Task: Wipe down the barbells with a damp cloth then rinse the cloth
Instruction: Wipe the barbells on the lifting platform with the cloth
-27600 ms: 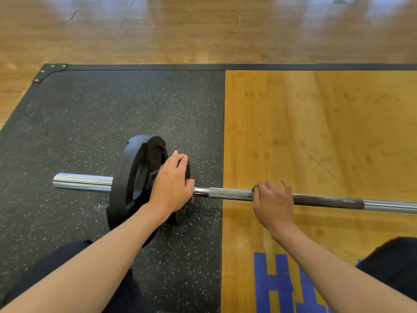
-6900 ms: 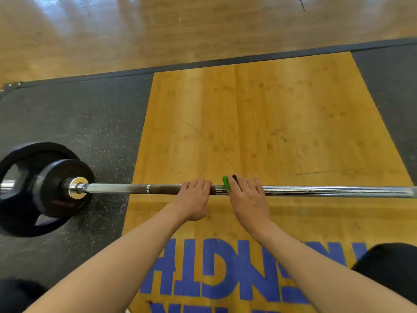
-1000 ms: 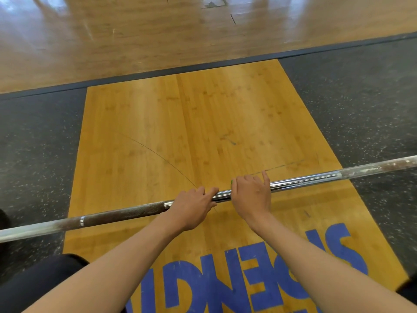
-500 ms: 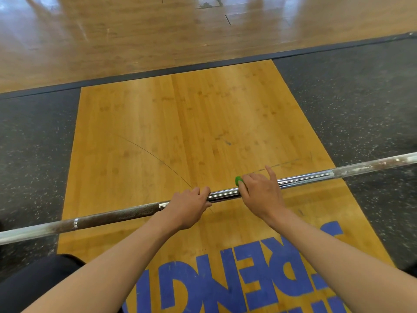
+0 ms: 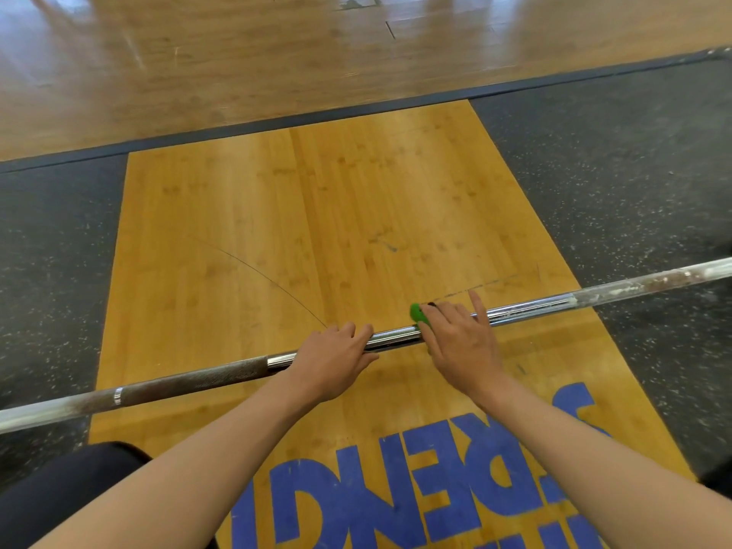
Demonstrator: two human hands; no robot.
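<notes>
A long steel barbell (image 5: 530, 307) lies slanted across the wooden platform, its dark knurled part at the left and a chalky part at the right. My left hand (image 5: 334, 360) grips the shiny middle of the bar from above. Just to its right, my right hand (image 5: 461, 342) presses a green cloth (image 5: 416, 313) onto the bar, fingers curled over it. Only a small green edge of the cloth shows past my fingers. No weight plates are in view.
The wooden platform (image 5: 317, 231) carries blue lettering (image 5: 396, 501) near me. Black speckled rubber mats (image 5: 633, 184) flank it on both sides. Glossy wood flooring (image 5: 237, 53) lies beyond the platform's dark border. My dark-clothed knee (image 5: 67, 493) is at lower left.
Over the last second my right hand with the cloth has slid a little to the right along the bar. My left hand has kept its grip.
</notes>
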